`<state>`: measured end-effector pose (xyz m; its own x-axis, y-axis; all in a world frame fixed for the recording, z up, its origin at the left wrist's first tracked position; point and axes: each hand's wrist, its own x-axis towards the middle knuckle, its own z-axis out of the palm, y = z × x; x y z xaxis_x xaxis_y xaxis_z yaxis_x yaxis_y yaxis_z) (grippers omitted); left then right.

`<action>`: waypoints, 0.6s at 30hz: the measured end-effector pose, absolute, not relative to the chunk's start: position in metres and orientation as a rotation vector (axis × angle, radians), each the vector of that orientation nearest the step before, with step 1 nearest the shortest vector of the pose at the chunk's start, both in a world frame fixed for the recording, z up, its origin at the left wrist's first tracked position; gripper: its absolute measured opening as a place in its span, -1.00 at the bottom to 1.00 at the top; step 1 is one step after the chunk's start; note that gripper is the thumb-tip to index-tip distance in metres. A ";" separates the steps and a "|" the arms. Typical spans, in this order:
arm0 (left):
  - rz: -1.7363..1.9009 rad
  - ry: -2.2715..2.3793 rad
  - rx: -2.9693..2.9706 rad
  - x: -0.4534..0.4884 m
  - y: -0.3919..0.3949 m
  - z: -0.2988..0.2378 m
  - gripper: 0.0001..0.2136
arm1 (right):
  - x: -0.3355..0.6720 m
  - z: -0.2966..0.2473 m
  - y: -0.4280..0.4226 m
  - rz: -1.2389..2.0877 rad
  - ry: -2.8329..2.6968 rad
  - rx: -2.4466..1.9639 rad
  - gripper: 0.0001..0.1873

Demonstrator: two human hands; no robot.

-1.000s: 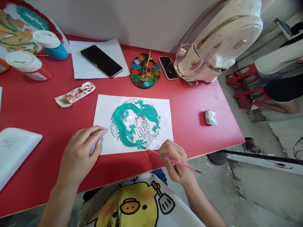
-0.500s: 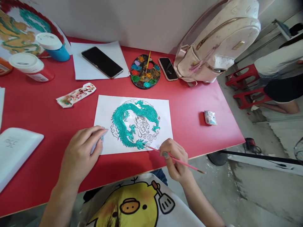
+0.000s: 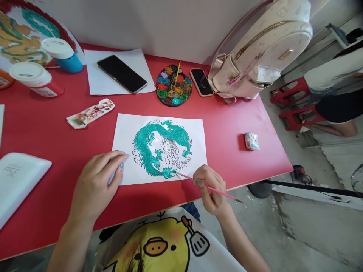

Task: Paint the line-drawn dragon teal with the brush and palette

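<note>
A white sheet (image 3: 198,130) with a dragon drawing (image 3: 161,148), mostly painted teal, lies on the red table (image 3: 227,113). My left hand (image 3: 95,185) rests with fingers pressed on the sheet's lower left corner. My right hand (image 3: 211,189) pinches a thin pink paintbrush (image 3: 221,192); its tip touches the paper at the dragon's lower edge.
A round paint palette (image 3: 173,85) with a brush in it, two phones (image 3: 121,73) (image 3: 201,82), a pale backpack (image 3: 261,49), paint jars (image 3: 61,54) (image 3: 35,79), a stained rag (image 3: 90,112), a small packet (image 3: 252,140) and a white tray (image 3: 17,181) are on the table. Another person sits at right by red stools (image 3: 295,102).
The brush tip has slid slightly rightward along the dragon's lower edge, with my right hand shifting a little up and right. My left hand has stayed put.
</note>
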<state>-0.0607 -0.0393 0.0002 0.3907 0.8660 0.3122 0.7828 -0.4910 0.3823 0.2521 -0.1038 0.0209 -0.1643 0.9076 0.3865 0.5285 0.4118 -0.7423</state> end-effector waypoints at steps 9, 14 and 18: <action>0.725 1.498 2.445 -0.061 -0.040 -0.002 -0.71 | 0.256 0.020 -0.103 0.553 -1.812 -1.256 -0.73; 0.756 1.510 2.432 -0.062 -0.040 -0.003 -0.71 | 0.257 0.022 -0.104 0.552 -1.819 -1.269 -0.73; 0.754 1.491 2.443 -0.062 -0.039 -0.003 -0.72 | 0.255 0.021 -0.103 0.557 -1.822 -1.257 -0.74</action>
